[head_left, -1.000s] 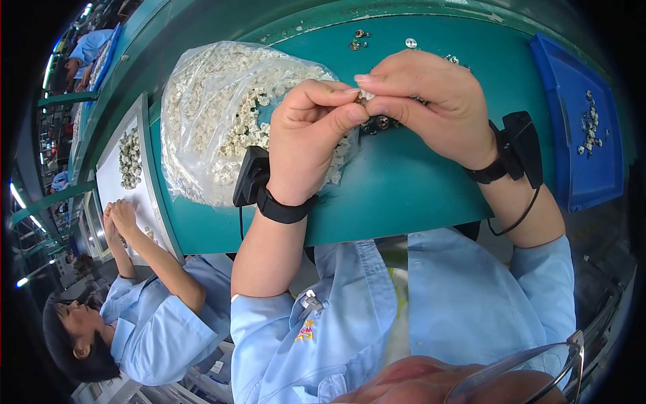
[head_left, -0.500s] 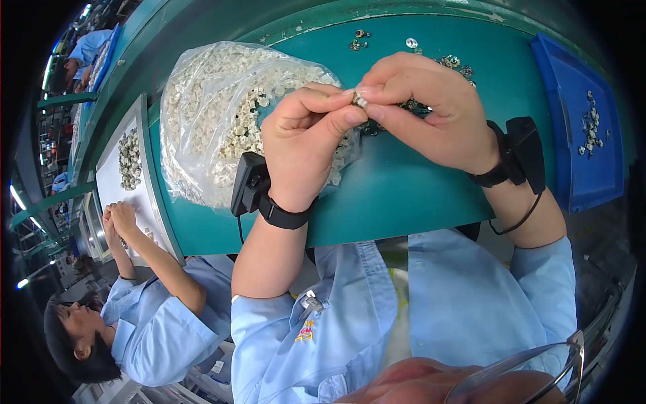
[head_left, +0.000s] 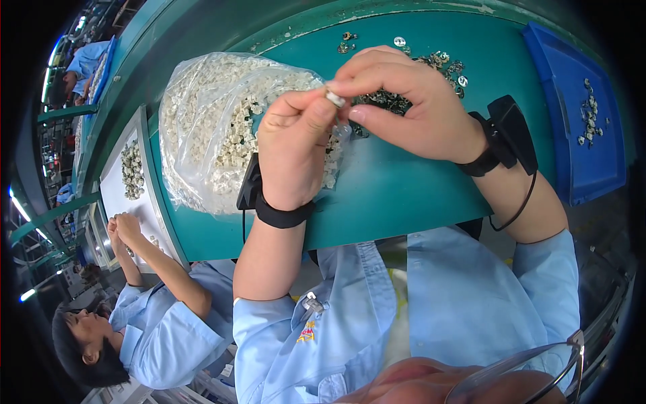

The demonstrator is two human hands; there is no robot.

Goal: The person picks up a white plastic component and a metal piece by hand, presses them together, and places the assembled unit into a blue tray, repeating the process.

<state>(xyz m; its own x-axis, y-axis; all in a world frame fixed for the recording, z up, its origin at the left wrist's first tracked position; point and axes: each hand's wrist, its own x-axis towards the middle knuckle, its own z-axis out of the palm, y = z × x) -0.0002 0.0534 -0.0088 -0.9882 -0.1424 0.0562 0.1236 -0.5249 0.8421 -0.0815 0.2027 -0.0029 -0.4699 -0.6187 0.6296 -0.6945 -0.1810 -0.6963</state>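
I log: small white blocky plastic-looking piece (head_left: 336,99) grasped by left fingers (head_left: 319,113), the nearer; right fingers (head_left: 373,120) parted, thumb to its right; long axis unclear.

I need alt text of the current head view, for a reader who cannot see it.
A person's left hand pinches a small white part above a green worktable, with the right hand beside it, thumb and forefinger apart. A clear plastic bag of whitish parts lies left; a shallow blue plastic tray holding small shiny parts sits right.
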